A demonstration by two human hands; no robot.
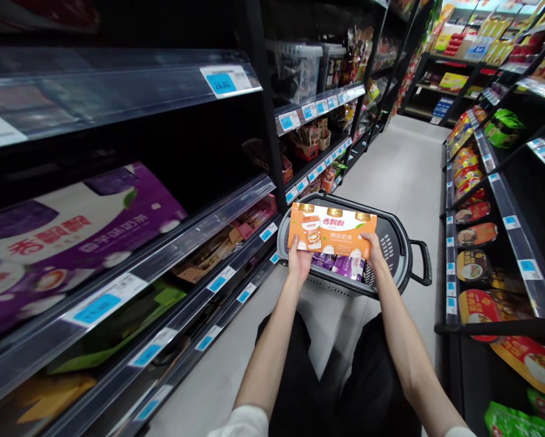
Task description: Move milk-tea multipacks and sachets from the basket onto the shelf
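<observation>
An orange three-cup drink pack (331,230) with gold lids is held flat over a grey shopping basket (397,243). My left hand (298,258) grips the pack's near left corner. My right hand (373,250) grips its near right corner. Both hands are closed on the pack. Under it, inside the basket, lies a purple pack (345,266), partly hidden.
Black shelves line both sides of a narrow aisle. A purple and white box (72,237) fills the left shelf, with blue price tags (220,82) along the rails. Bowl-shaped packs (475,233) sit on the right shelves. The grey floor (404,164) runs ahead. My knees are bent below.
</observation>
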